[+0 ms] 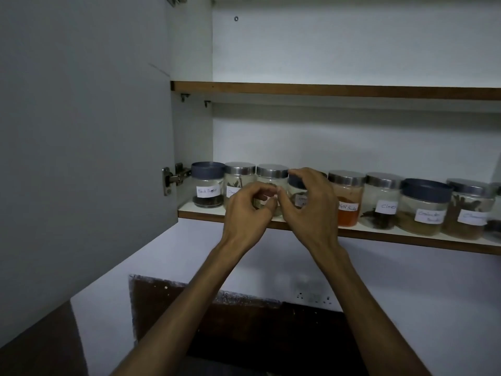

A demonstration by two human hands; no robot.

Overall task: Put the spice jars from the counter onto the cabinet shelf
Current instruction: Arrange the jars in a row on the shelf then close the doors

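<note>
left hand (248, 204) curled, right hand (309, 202) cupped

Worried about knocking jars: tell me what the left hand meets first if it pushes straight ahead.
Probably the silver-lidded jar directly behind the left hand; its curled fingers already overlap the glass. Depth is unclear, so contact can't be confirmed.

Lower cabinet shelf (200, 213): front edge filled by a near-continuous row of jars (349, 198) from 9 to 3 o'clock, neighbours touching or just beside each other. Open air above the lids up to the upper shelf (325, 89). Open door (86, 118) walls off 9 o'clock. Both hands (284, 202) block the jars left of centre. Upper shelf bay bare.
</note>
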